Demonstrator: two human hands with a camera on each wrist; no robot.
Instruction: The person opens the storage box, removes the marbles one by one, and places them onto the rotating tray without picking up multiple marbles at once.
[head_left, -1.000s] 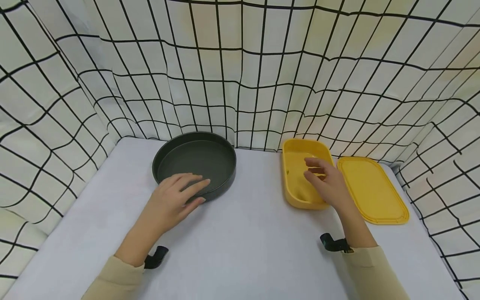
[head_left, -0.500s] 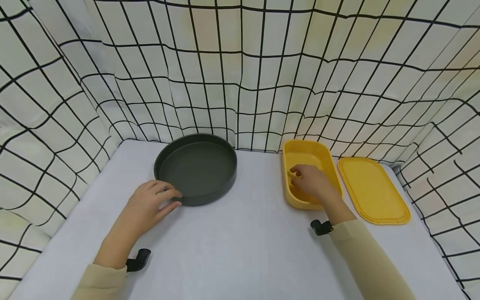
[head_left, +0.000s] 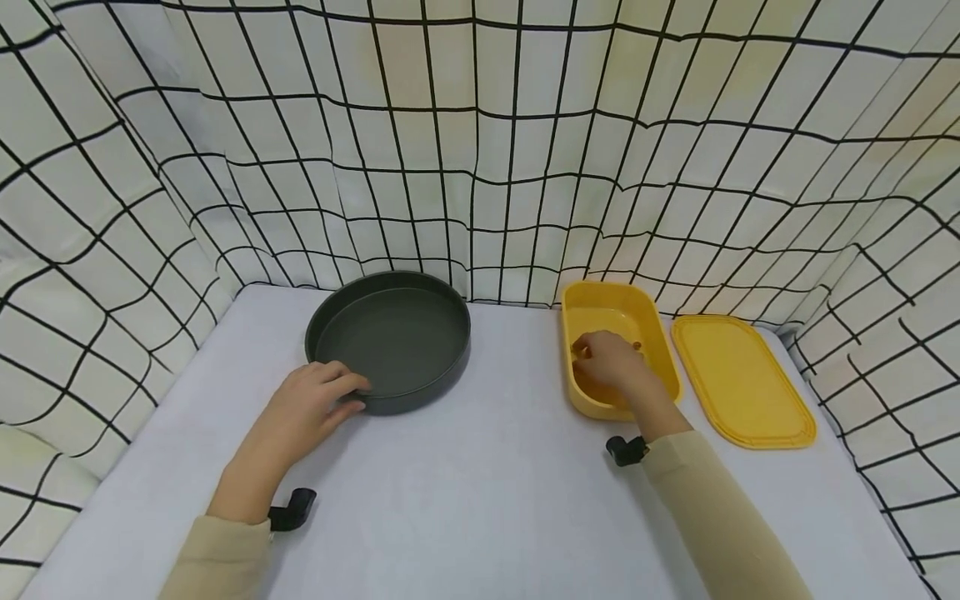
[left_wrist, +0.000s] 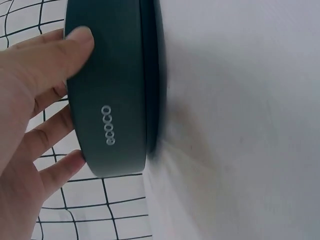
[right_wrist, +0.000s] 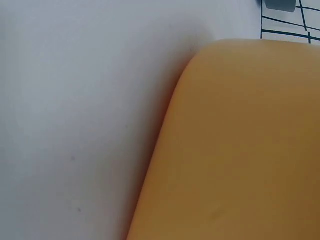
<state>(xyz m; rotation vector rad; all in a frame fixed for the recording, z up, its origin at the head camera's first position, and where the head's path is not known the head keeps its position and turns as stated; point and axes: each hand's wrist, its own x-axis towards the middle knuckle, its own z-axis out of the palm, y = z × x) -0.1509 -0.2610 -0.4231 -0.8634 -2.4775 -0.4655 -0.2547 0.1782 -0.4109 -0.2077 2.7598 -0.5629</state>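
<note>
A round, dark green shallow tray stands at the back left of the white table. My left hand is at its near-left rim. In the left wrist view the thumb lies on the outer wall, which reads "ecoco", and the other fingers are at the rim's far side. My right hand reaches down into a yellow rectangular container, fingers bent. The container hides the fingertips, so whether they hold anything cannot be seen. A small brown piece shows beside that hand. The right wrist view shows only the container's wall.
A yellow lid lies flat on the table, right of the container. White walls with black grid netting enclose the back and both sides. White table surface stretches between the two arms.
My right hand has gone down into the yellow container, moving left. The left hand has drawn back from over the tray to its near-left rim.
</note>
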